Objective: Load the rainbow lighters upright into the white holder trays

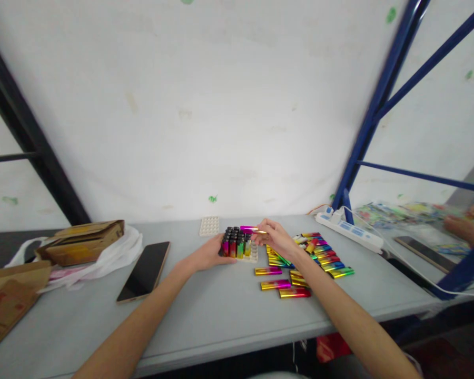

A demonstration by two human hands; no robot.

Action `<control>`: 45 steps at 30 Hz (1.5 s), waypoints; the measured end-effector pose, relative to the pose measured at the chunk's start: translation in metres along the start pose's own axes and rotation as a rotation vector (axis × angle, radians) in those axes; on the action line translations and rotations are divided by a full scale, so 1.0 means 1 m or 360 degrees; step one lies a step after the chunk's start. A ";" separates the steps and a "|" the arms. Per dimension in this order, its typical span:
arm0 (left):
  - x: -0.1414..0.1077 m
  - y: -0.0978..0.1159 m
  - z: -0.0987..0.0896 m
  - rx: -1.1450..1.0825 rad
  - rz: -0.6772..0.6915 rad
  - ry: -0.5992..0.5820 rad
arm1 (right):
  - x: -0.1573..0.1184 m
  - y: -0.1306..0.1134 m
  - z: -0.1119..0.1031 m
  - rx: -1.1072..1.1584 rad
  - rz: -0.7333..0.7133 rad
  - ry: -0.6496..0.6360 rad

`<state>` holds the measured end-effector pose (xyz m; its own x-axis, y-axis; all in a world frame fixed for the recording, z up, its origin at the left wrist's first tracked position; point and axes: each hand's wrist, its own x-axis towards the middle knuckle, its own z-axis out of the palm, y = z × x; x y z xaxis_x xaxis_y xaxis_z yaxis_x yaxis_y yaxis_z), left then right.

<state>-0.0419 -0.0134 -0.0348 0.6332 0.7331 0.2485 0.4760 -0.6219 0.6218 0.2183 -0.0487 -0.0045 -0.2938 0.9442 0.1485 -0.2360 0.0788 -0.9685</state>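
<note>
A cream tray (254, 257) with round cells stands mid-table, its left part filled with upright lighters (234, 243) that have black tops and shiny gradient bodies. My left hand (211, 253) is wrapped round the left side of this group, thumb along the front. Between the fingers of my right hand (275, 238) a purple-and-gold lighter (251, 230) lies almost level, just above the tray's right part. Under and beyond my right wrist spreads a loose pile of lighters (327, 257) in shiny colours. Several more, such as a gold-and-purple lighter (275, 285), lie nearer the front.
Behind stands another cream tray (209, 226). At left are a phone (145, 271), a cardboard box (87, 241) and a white plastic bag (120, 252). A power strip (349, 231) and blue frame (363, 131) bound the right, where another person's hand (464, 229) shows.
</note>
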 end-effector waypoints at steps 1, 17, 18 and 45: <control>0.000 0.000 0.000 0.0015 -0.0003 0.0004 | 0.000 0.000 0.002 0.0056 0.0017 -0.0002; -0.001 0.002 -0.001 0.0042 -0.0008 0.0001 | -0.002 0.002 0.013 0.0185 0.0106 -0.0151; 0.000 0.002 -0.001 0.0047 -0.0014 0.0004 | -0.002 0.002 0.014 0.0144 0.0093 -0.0126; 0.000 0.002 0.000 -0.0030 -0.0030 -0.0016 | 0.005 0.019 0.010 -0.1161 -0.0481 0.0395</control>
<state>-0.0412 -0.0145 -0.0336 0.6301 0.7419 0.2292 0.4767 -0.6026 0.6400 0.2031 -0.0453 -0.0203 -0.0808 0.8854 0.4578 0.4134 0.4477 -0.7928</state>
